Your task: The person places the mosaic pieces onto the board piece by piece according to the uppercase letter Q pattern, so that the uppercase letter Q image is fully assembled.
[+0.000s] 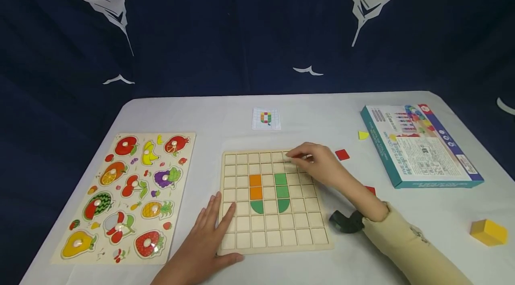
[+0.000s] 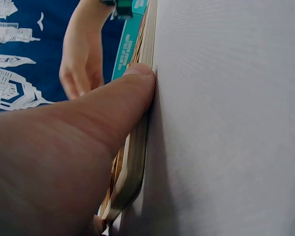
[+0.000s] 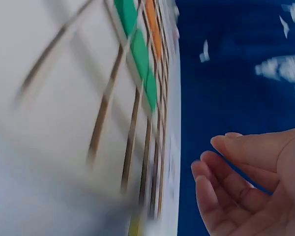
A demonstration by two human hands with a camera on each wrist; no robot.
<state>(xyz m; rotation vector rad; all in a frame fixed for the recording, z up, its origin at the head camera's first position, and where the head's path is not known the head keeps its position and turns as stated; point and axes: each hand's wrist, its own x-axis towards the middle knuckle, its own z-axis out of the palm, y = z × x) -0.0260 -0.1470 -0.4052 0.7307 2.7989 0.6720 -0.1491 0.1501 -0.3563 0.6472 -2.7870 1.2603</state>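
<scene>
A wooden grid board (image 1: 277, 244) lies on the table. Two orange squares (image 1: 255, 186), two green squares (image 1: 281, 185) and two rounded green pieces (image 1: 283, 206) fill some of its cells. My left hand (image 1: 205, 242) is spread at the board's left front corner, and its thumb touches the front edge (image 2: 142, 128). Over the back right of the board, my right hand (image 1: 318, 162) hovers with fingers loosely bent. In the right wrist view, no piece shows between the right hand's (image 3: 250, 182) fingers, and a gap separates some fingertips from the thumb.
Behind the board lies a pattern card (image 1: 266, 119). Left stands a fruit puzzle board (image 1: 181, 195). A teal-edged box (image 1: 422, 155), a red square (image 1: 342, 155), a yellow triangle (image 1: 363, 135) and a yellow block (image 1: 488, 232) are to the right. Another red piece (image 1: 371, 190) lies partly behind the right forearm.
</scene>
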